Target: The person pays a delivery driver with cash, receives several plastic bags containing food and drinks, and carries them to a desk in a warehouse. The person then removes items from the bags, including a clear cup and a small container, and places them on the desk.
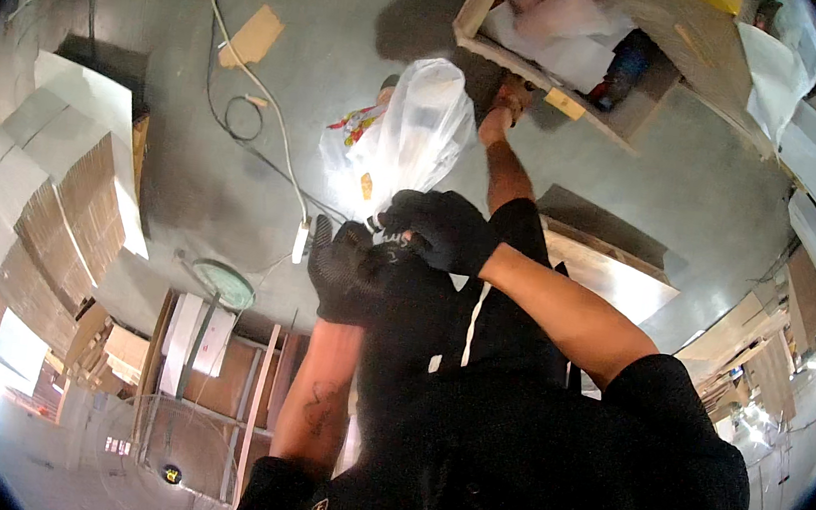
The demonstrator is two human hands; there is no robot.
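Note:
Both my hands wear black gloves and meet at my waist, at the gathered neck of a clear plastic bag (429,116). My right hand (446,231) is closed on the bag's neck, its fingers curled and pressed together. Close beside it, my left hand (344,273) is curled at the same neck, one finger sticking up apart from the rest. The bag hangs ahead of me above the floor. Something with red and yellow print (352,125) shows at its left side. My dark clothing behind the gloves makes the exact finger contact hard to see.
A power strip (301,243) and cables lie on the floor to the left, near a cardboard piece (252,37). Stacked flat cardboard (44,183) stands at far left. A large open box (635,120) with plastic inside sits ahead right. A round green-topped object (223,284) stands nearby.

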